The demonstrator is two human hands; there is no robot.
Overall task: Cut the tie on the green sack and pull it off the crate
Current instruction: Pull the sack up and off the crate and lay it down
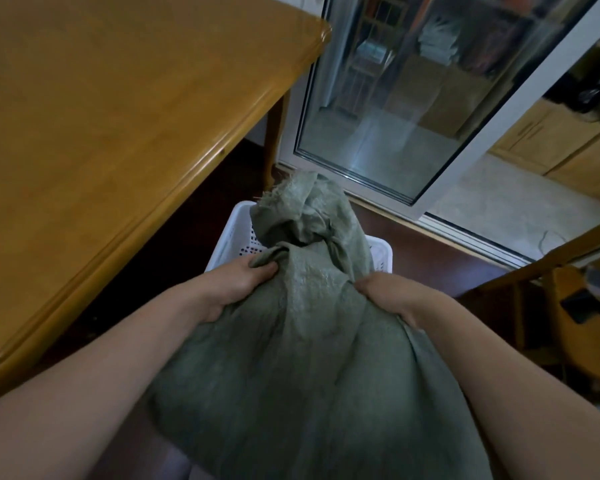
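Left hand (238, 284): closed around a bunched fold of the green sack (312, 358), thumb on top, fingers curled under the cloth. Right hand (390, 294): likewise clenched on a gather of the same cloth at the opposite side, knuckles up. Both arms reach forward, bare to the elbow.

Green sack: woven plastic-type fabric, dull grey-green, coarse weave showing a slight sheen along the creases. The near portion hangs loose and wide between the arms; the far portion narrows to a crumpled, twisted neck (302, 209) with a frayed edge standing up over the crate. No tie can be made out on it; whether it is cut cannot be told.

Handling, by judgement: soft, limp, light for its bulk, not fragile. The weave looks slick, so a full fist of gathered cloth should hold better than a fingertip pinch. Best holds appear to be the two side gathers now taken, drawing evenly so that the cloth does not snag on the crate rim.

White crate (234, 233): plastic, perforated walls, standing on the dark floor just past the hands; the sack drapes over and into it, hiding most of its inside.

Wooden surface (118, 116): left of the crate, raised edge, bare top in view.

Glass door (395, 116): white-framed, beyond the crate.
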